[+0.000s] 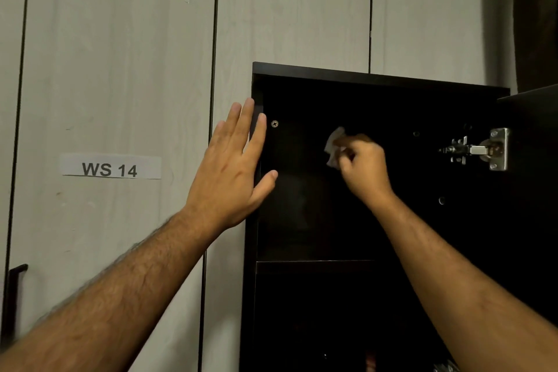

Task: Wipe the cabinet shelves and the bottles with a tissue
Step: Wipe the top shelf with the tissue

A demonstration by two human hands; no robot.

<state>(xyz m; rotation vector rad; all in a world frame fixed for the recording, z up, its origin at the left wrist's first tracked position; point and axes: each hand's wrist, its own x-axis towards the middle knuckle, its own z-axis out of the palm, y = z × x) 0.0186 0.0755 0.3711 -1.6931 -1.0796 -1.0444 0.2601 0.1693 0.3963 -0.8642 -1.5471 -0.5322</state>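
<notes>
Head view has us looking up into a dark cabinet [377, 93] with its door swung open to the right. Our right hand [363, 167] is reached inside the upper compartment, fingers curled tight and clamped on a crumpled white tissue [333, 145]. The tissue bunches out from the upper left side of the fist, past the knuckles and the thumb side, while the rest of it is hidden within the curled fingers. We cannot tell whether the tissue touches the cabinet's back panel, since the interior is too dark to judge depth.

Our left hand [238, 166] is raised flat with fingers straight and only slightly spread, thumb angled out to the right. Its fingertips [249, 104] overlap the cabinet's left front edge, and the palm lies over the pale wood-grain panel [120, 69] beside it; we cannot say for sure that the hand presses on either surface. It holds nothing and is well apart from the tissue.

Just right of the left fingers a screw head [274, 123] shows on the inner left wall. A shelf [314, 264] crosses the cabinet below both hands. On the right, a metal hinge [480, 150] joins the cabinet side to the open door [534, 130]. On the pale panel to the left, a paper label [110, 167] reads "WS 14", and a dark handle [15, 296] shows near the lower left edge.
</notes>
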